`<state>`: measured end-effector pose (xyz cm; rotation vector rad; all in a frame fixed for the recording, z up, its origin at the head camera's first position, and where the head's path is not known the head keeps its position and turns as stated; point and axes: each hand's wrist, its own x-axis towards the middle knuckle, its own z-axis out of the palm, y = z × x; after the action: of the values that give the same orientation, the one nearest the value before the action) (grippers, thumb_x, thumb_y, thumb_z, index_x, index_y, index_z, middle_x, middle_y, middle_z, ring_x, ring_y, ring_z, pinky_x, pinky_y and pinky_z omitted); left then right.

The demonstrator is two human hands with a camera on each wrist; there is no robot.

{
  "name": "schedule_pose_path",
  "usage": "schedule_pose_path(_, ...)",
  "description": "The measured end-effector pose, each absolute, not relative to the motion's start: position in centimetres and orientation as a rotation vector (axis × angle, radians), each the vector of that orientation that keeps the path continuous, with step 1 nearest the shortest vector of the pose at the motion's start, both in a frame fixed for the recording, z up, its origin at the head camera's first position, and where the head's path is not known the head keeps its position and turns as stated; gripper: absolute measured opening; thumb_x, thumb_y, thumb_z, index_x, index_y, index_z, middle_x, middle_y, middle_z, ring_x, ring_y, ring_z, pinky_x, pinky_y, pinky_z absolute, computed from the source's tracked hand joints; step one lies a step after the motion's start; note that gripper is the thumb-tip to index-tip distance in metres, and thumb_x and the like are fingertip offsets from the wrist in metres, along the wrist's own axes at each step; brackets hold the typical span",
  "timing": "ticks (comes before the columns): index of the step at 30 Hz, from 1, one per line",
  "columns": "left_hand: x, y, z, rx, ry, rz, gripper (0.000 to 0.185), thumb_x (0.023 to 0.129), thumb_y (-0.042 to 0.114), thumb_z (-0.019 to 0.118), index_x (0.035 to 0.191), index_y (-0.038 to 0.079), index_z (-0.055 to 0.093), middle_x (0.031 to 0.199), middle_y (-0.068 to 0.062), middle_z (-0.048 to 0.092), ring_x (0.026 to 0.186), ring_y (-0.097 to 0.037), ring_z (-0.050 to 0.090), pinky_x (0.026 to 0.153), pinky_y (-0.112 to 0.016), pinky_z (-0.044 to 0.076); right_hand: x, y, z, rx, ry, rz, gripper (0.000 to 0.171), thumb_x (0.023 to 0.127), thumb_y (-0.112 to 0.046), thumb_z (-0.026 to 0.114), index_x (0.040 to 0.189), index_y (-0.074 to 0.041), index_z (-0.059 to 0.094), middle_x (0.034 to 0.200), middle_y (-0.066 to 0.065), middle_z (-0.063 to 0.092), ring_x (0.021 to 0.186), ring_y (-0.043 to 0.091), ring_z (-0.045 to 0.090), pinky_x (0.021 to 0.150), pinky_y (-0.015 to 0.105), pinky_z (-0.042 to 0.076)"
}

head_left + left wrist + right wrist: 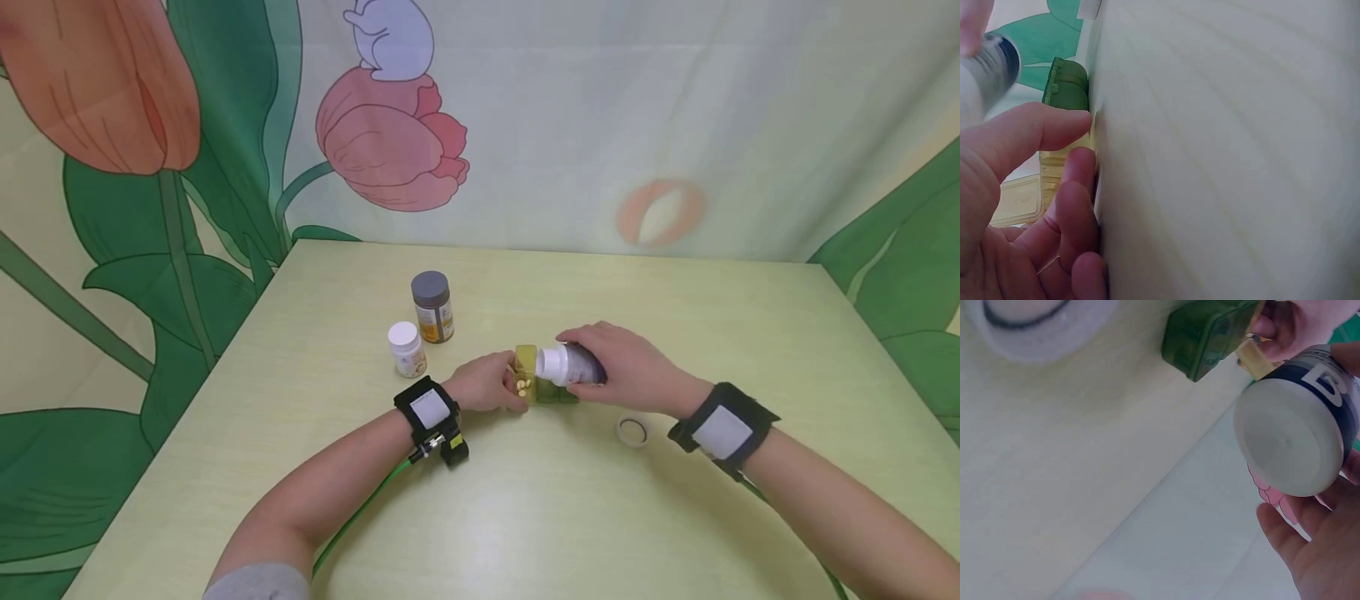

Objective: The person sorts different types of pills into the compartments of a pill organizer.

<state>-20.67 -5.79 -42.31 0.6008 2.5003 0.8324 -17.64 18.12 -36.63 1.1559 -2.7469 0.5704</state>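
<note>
A pill box point(553, 395) with yellow and green compartments lies on the table. My left hand point(486, 383) holds its yellow end between thumb and fingers. The yellow lid point(1019, 201) stands open in the left wrist view, and several pale tablets point(522, 387) lie in that compartment. With curled fingers, my right hand point(637, 368) grips a white pill bottle point(579, 365) with a dark label band. The bottle is tipped on its side, its uncapped mouth facing left over the box. Its round white base point(1291, 437) faces the right wrist camera.
A white ring-shaped cap point(632, 432) lies near my right wrist. Left of the box stand a small white bottle point(408, 350) and, behind it, a brown jar point(432, 308) with a grey lid. A printed curtain point(555, 125) hangs behind the table point(480, 533).
</note>
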Motion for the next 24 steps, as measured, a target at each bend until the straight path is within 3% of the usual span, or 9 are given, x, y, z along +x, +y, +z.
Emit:
schedule_pose_path(10, -20.9, -5.8, -42.5, 0.601, 2.502, 0.825, 0.043, 0.078, 0.026, 0.082, 0.108, 0.011, 0.054, 0.075, 0.005, 0.061, 0.062, -0.01, 0.054, 0.057, -0.024, 0.038, -13.3, 19.0, -37.7, 1.108, -2.742, 1.226, 0.061, 0.079, -0.012, 0.082, 0.132, -0.013, 0.052, 0.116, -0.005, 0.059, 0.102, 0.015, 0.055, 0.085, 0.037, 0.048)
schedule_pose_path(19, -20.9, -5.7, -42.5, 0.592, 2.511, 0.815, 0.043, 0.078, 0.027, 0.082, 0.106, 0.012, 0.054, 0.074, 0.005, 0.06, 0.061, -0.01, 0.054, 0.056, -0.025, 0.039, -11.3, 17.2, -40.0, 1.2, -2.823, 1.47, 0.058, 0.08, -0.019, 0.081, 0.129, -0.008, 0.05, 0.118, -0.002, 0.058, 0.111, 0.022, 0.055, 0.093, 0.045, 0.047)
schedule_pose_path(24, -20.8, -5.7, -42.5, 0.589, 2.505, 0.822, 0.045, 0.078, 0.027, 0.082, 0.109, 0.011, 0.054, 0.075, 0.004, 0.061, 0.062, -0.011, 0.055, 0.057, -0.025, 0.04, -10.9, 17.0, -40.9, 1.22, -2.825, 1.52, 0.056, 0.079, -0.015, 0.082, 0.126, -0.013, 0.051, 0.119, -0.005, 0.056, 0.114, 0.02, 0.054, 0.096, 0.043, 0.045)
